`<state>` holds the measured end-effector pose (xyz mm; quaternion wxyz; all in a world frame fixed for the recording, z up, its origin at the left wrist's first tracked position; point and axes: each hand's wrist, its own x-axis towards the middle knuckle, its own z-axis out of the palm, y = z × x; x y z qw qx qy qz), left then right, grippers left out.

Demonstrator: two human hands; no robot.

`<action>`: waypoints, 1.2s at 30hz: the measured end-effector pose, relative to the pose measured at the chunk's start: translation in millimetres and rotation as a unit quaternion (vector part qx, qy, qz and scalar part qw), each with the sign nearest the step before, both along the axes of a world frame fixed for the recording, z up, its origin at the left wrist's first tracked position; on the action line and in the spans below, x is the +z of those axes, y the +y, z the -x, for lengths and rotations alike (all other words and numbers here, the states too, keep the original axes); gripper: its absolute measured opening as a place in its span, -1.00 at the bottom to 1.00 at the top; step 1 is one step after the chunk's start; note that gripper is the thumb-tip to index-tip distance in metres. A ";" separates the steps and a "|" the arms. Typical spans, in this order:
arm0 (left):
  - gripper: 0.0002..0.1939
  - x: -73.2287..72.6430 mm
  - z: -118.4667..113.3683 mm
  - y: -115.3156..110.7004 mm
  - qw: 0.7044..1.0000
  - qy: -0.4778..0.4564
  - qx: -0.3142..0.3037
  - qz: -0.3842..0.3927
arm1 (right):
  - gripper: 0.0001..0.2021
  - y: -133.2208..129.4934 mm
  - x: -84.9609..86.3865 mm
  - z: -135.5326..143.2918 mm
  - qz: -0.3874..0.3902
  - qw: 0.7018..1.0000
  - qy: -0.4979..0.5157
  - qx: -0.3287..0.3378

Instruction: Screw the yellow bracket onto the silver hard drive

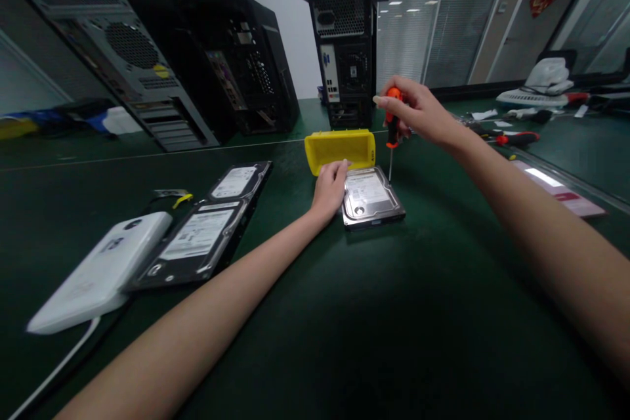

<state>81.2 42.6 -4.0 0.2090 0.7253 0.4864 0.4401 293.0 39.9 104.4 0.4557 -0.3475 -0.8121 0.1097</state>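
A silver hard drive (pixel 370 194) with a white label lies flat on the green table, just in front of a yellow plastic bin (pixel 340 149). My left hand (pixel 329 189) grips the drive along its left side, fingertips near its far left corner. My right hand (pixel 416 108) is closed around the handle of an orange and black screwdriver (pixel 392 119), held upright. The screwdriver's thin shaft points down to the drive's right edge; whether the tip sits in a screw is too small to tell.
Two more hard drives (pixel 204 233) lie at the left beside a white box-shaped device (pixel 105 269) with a cable. Computer cases (pixel 347 46) stand along the back. Hand tools (pixel 516 139) and a pinkish flat panel (pixel 566 190) lie at the right.
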 end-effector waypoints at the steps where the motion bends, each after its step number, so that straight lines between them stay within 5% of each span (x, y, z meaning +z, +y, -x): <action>1: -0.58 0.0 0.0 0.0 1.000 -0.001 0.000 0.000 | -0.60 0.4 0.0 -0.3 -0.005 1.000 -0.004 -0.005; 36: -0.61 -2.8 0.1 1.6 1.000 -0.011 -0.002 -0.001 | -0.58 2.2 -3.7 5.1 0.062 0.996 0.039 0.048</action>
